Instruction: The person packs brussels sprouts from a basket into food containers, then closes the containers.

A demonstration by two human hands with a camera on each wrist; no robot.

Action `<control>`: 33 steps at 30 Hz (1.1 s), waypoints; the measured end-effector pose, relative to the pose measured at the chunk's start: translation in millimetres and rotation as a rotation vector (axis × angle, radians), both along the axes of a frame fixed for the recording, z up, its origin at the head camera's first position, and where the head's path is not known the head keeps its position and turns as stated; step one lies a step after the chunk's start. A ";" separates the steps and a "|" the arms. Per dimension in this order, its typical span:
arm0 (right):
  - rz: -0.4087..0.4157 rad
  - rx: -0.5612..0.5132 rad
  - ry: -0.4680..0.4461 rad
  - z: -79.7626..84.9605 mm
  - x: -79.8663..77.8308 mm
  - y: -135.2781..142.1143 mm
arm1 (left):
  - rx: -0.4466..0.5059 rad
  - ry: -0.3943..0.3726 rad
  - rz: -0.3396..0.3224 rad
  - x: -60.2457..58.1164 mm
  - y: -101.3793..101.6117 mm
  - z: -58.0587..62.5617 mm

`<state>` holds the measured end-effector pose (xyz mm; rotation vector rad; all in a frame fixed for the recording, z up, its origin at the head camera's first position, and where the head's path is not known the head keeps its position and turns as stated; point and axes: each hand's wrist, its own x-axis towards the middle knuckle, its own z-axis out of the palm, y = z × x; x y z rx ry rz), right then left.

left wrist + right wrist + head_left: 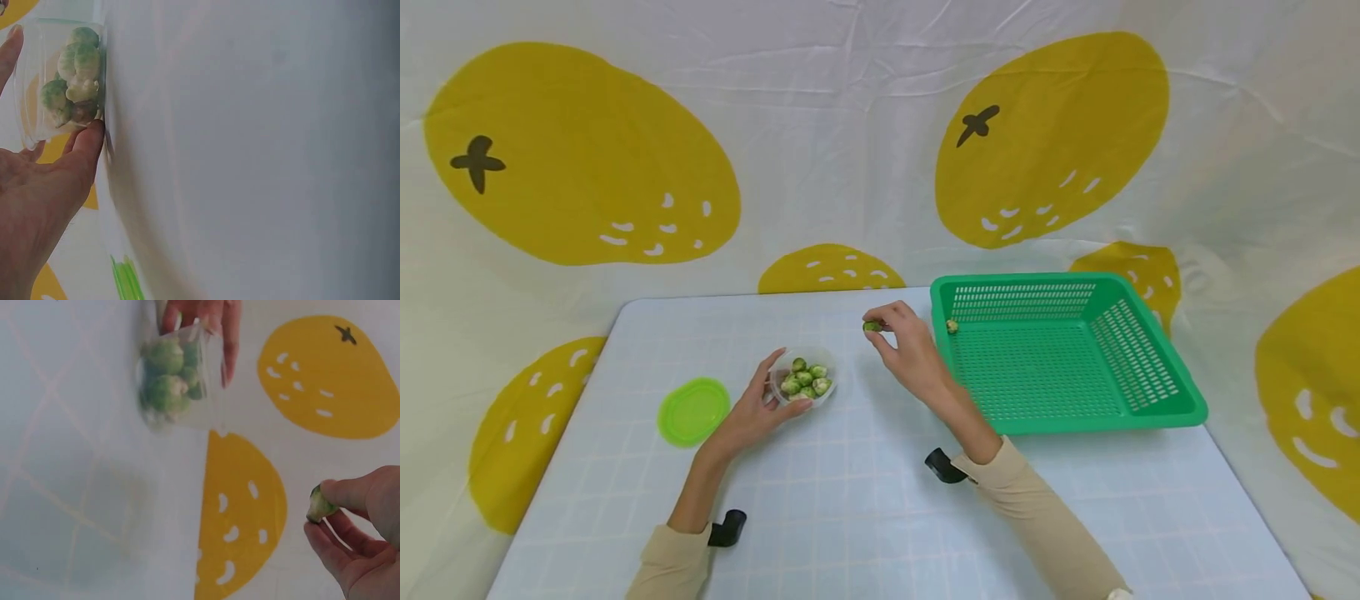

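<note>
A clear plastic tub (831,398) holding several Brussels sprouts (805,378) stands on the table, left of the middle. My left hand (758,410) grips it, thumb on the near side and fingers round the far left side. In the left wrist view the sprouts show through the wall of the tub (37,75). My right hand (910,350) is raised between the tub and the green basket, pinching one Brussels sprout (320,504) between thumb and fingertips. Another sprout (952,327) lies inside the basket at its left wall.
The green slatted basket (1165,421) sits on the right of the table. A bright green round lid (694,412) lies flat to the left of my left hand. Behind the table hangs a white cloth (850,125) with large yellow fruit prints.
</note>
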<state>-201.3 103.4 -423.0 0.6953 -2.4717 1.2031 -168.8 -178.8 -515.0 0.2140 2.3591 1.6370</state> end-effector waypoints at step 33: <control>0.169 -0.029 -0.066 -30.4 -0.8 -59.1 | 0.036 -0.006 -0.005 1.4 -0.8 0.1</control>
